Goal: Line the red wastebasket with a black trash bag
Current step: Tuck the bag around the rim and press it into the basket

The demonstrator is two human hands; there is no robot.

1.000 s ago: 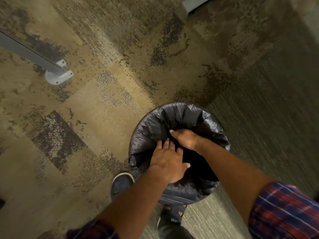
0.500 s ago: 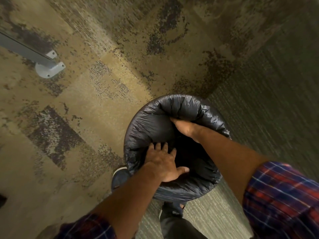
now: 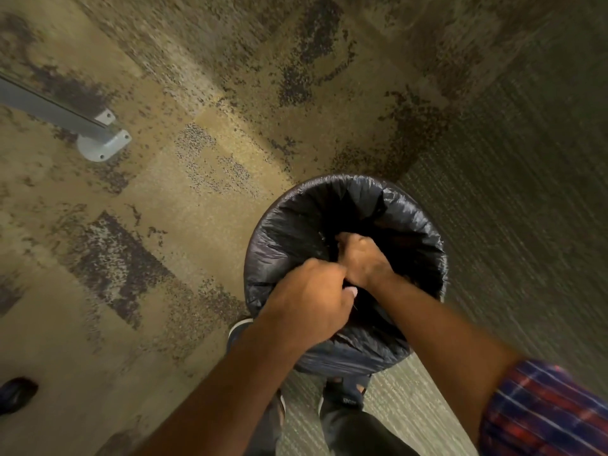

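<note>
— Where's the crinkled black plastic trash bag [image 3: 289,232]?

— Draped over the round wastebasket's rim, on the mottled tan carpet [image 3: 171,209]. Both fists are inside its mouth: left hand [image 3: 309,291] and right hand [image 3: 362,255] each curled tight, bunching the plastic.

No words or numbers can be read. The sandal [image 3: 343,394] at six o'clock has a small mark, too blurry to read.
</note>
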